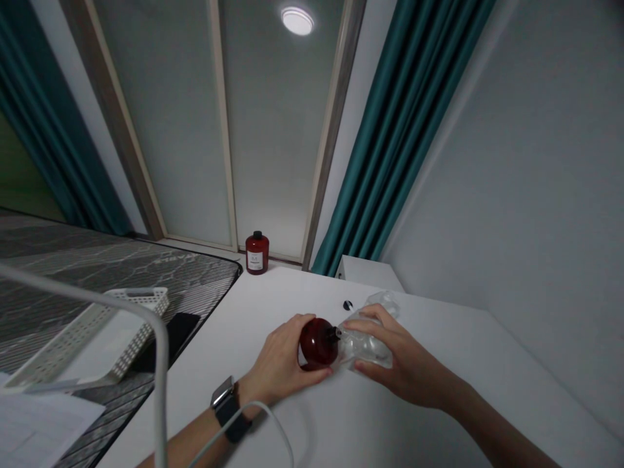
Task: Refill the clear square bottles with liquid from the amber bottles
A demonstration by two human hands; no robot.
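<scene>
Wrapped round a dark red bottle (318, 344), my left hand (285, 357) keeps it tilted, with its narrow black neck pointing right. My right hand (397, 357) grips a clear, crinkled plastic pouch (363, 348) whose near end meets the bottle's neck. Whether the two are joined or only touching, I cannot tell. Both are low over the white table (234, 331). Just beyond the pouch lies a small round black cap (348, 305). A dark smartwatch (229, 406) is on my left wrist.
Another red bottle (257, 253) with a black cap and white label stands upright at the table's far left corner. To the left are a white perforated basket (53, 354), papers (43, 426) and a black flat object (168, 338). A pale cable (160, 377) crosses the left foreground.
</scene>
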